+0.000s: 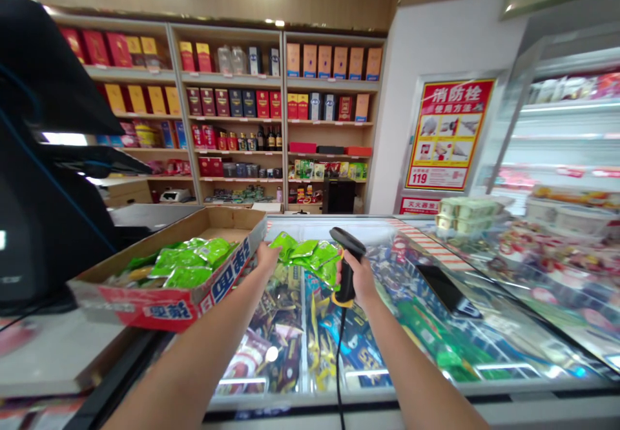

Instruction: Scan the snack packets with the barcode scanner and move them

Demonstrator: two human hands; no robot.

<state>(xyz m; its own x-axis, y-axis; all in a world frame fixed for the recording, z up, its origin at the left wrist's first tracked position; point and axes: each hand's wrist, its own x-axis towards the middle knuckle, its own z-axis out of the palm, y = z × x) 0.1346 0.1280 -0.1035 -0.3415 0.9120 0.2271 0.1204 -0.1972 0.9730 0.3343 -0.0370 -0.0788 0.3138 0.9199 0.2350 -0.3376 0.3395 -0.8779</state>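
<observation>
Scanner (349, 243) (handle (345, 279) part-hidden), right hand (362, 277)

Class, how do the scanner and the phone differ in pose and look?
The scanner is gripped in the right hand; the phone lies flat on the glass top. The scanner has yellow trim and a black cable; the phone shows neither. Both are mostly black.

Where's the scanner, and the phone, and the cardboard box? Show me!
Scanner (345, 280): head view, on its dark handle.
Phone (445, 290): head view, middle of its dark screen.
Cardboard box (224, 283): head view, on its printed side wall.
</observation>
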